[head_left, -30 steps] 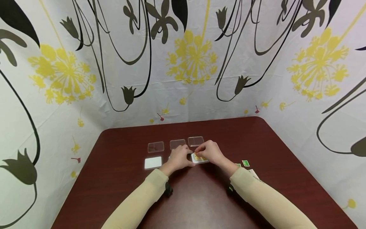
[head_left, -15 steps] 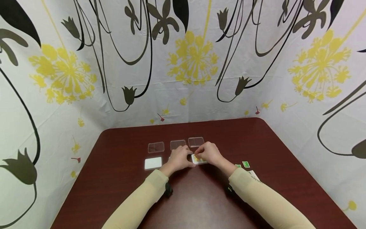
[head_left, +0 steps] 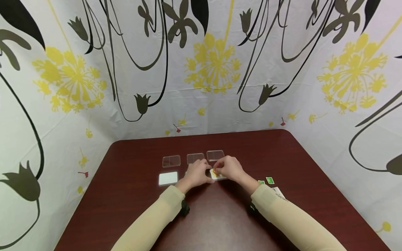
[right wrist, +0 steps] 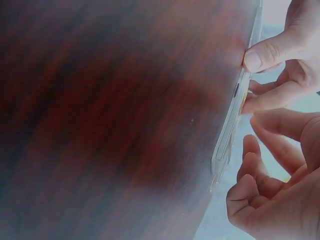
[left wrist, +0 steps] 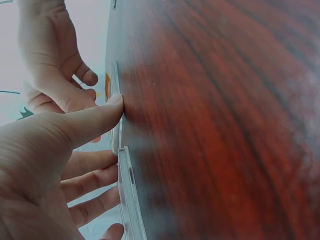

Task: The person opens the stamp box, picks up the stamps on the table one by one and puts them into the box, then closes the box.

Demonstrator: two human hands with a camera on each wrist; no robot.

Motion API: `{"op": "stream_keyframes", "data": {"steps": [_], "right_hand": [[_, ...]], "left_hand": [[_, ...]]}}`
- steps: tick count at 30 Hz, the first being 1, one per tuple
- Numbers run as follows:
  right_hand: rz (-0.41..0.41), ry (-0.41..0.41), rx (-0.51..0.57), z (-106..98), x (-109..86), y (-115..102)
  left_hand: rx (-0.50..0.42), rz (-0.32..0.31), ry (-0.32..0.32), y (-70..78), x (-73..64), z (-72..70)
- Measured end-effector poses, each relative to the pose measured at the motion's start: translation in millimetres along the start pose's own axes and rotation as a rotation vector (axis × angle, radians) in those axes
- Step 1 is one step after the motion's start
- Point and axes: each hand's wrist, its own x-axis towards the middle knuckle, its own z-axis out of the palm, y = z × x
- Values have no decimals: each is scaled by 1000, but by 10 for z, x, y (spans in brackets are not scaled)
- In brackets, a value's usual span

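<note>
In the head view, a flat white-and-clear plastic case (head_left: 218, 179) lies between both hands, with a small yellow-orange picture (head_left: 215, 172) on top. My left hand (head_left: 196, 173) holds the case at its left end. The left thumb (left wrist: 107, 112) presses the near edge, and the fingers reach over to the far side. My right hand (head_left: 231, 167) works over the picture, thumb and index fingertips (right wrist: 257, 117) close together right at the case. What sits between those tips is hidden, and I cannot tell whether they pinch a piece. The other right fingers curl inward.
A second flat case (left wrist: 131, 200) lies mostly under my left hand. Farther left is a white case (head_left: 168, 178). Three clear plastic lids (head_left: 171, 161) form a row behind. Small green cards (head_left: 269, 180) and a white card (head_left: 277, 191) lie beside my right forearm.
My right fingertips have shifted slightly toward me on the case. The visible bit of picture beneath them looks more orange-red than before. My left hand has stayed in place.
</note>
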Motion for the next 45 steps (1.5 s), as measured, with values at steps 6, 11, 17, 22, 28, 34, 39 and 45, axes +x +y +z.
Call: {"op": "stream_keyframes", "data": {"steps": [6, 11, 17, 22, 28, 34, 39, 45], "right_hand": [[-22, -14, -36, 11, 3, -20], [-81, -6, -147, 13, -6, -18], [-112, 6, -272, 10, -45, -24], [-125, 20, -324, 12, -64, -31], [-153, 26, -357, 7, -80, -47], [-152, 31, -353, 7, -82, -53], [-161, 51, -363, 23, -71, -34], [-148, 39, -339, 0, -62, -29]], "left_hand": [[-2, -2, 3, -8, 2, 1], [6, 3, 4, -8, 2, 0], [6, -4, 2, 4, -9, -13], [22, -7, 2, 9, -16, -11], [24, -6, 5, 7, -21, -7], [11, -17, 5, 0, -8, 0], [16, -20, 3, 9, -13, -7], [22, -22, -2, 19, -13, -14]]}}
